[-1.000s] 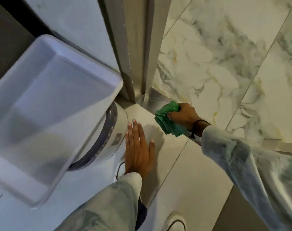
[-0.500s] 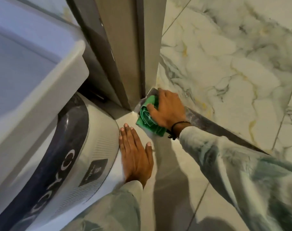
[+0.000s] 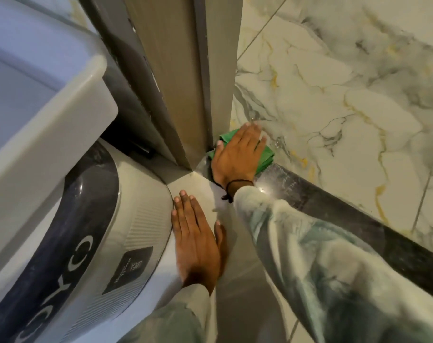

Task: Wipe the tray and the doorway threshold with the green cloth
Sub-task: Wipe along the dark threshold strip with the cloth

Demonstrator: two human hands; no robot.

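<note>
right hand (image 3: 237, 157) presses green cloth (image 3: 265, 157) on threshold (image 3: 334, 206).

Two hands (image 3: 237, 159), one cloth (image 3: 265, 157), one tray (image 3: 69, 112)

Round appliance (image 3: 126, 233), lower left of frame: large pale letters "YO" on its dark band (image 3: 69, 243); small dark label (image 3: 129, 268), print illegible.
</note>
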